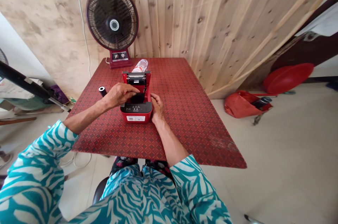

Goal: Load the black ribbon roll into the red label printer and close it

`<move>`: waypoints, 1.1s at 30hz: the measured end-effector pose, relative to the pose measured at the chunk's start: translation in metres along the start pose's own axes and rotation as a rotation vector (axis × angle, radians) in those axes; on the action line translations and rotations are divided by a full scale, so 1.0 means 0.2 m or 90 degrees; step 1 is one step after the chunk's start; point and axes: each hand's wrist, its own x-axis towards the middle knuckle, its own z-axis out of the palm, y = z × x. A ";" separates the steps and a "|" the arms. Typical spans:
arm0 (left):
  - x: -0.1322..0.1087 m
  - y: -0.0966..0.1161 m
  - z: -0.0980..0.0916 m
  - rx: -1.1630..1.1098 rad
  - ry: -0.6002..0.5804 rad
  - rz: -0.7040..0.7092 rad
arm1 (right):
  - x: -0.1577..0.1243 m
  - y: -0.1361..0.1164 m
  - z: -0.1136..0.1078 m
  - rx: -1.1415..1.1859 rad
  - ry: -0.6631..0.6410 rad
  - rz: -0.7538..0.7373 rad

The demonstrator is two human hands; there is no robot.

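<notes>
A small red receipt printer [136, 111] sits on the red patterned table [185, 111] with its lid [136, 77] swung open toward the far side. My left hand [120, 94] reaches over the printer with its fingers curled down into the open paper bay; what they touch inside is hidden. My right hand [157, 107] rests against the printer's right side, fingers pressed on its casing. A dark paper roll core [102, 91] stands on the table just left of my left hand.
A maroon desk fan [113, 23] stands at the table's far edge against the wooden wall. A plastic water bottle [140, 65] lies behind the printer. On the floor to the right are a red bag [241, 104] and a red basin [287, 76]. A dark pole [29, 85] crosses at left.
</notes>
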 end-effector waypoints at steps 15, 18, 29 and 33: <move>-0.30 0.08 0.06 0.267 0.184 0.374 | -0.01 -0.01 0.00 0.017 -0.005 0.000; -0.34 0.10 0.04 0.289 0.157 0.391 | -0.01 -0.01 0.00 0.006 -0.008 -0.009; -0.38 0.08 0.05 0.296 0.163 0.409 | -0.04 -0.11 -0.03 -0.083 -0.030 -0.162; -0.37 0.09 0.05 0.308 0.169 0.408 | -0.16 -0.26 -0.10 -0.258 -0.272 -0.361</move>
